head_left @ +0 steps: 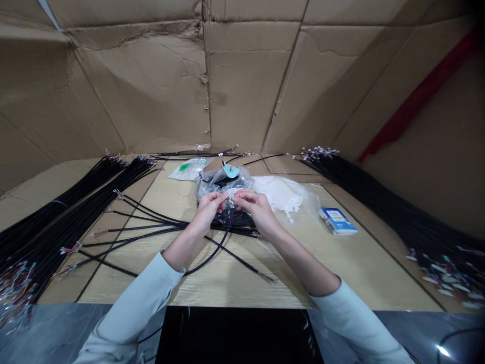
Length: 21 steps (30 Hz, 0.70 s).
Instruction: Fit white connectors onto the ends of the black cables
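Note:
My left hand (209,211) and my right hand (255,210) meet above a clear plastic bag (223,184) stuffed with black cable. Their fingertips pinch the thin end of a loose black cable (223,241), which rises from the tabletop between my wrists. The tip itself is mostly hidden by my fingers. Several more black cables (144,227) with bare coloured wire ends fan out to the left, under my left forearm.
A bag of small white parts (187,170) and a white plastic bag (280,194) lie beyond my hands. A blue-and-white box (337,221) sits to the right. Thick black cable bundles (64,222) (394,207) flank the wooden table (242,288), backed by cardboard walls (242,86).

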Available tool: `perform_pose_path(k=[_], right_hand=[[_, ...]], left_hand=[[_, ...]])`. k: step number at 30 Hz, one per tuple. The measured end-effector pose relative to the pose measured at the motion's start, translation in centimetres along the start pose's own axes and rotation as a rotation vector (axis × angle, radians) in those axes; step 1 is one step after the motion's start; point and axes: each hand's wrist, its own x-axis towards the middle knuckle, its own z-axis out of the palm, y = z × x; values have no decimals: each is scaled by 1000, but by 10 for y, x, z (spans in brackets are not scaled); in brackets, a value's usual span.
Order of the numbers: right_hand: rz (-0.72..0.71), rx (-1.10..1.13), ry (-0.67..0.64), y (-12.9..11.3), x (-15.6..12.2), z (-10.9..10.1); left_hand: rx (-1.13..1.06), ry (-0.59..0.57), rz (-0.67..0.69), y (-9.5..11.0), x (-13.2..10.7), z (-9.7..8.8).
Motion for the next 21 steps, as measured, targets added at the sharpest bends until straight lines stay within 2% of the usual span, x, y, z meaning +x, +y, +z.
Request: perform_pose_path(k=[3,11,14,17,21], right_hand=[[-24,-52,-5,3,1,-1],[-295,-423,209,1,-5,3],[-352,-545,267,2,-7,6],[-324,-569,296,2,-5,7],[-116,-275,180,0,1,2]], left_hand=[[19,0,13,-1,0,0],[151,29,119,-4,-2,3],[183,24,148,-5,-2,4],[199,26,158,-6,-2,4],[195,38,123,-6,-1,3]])
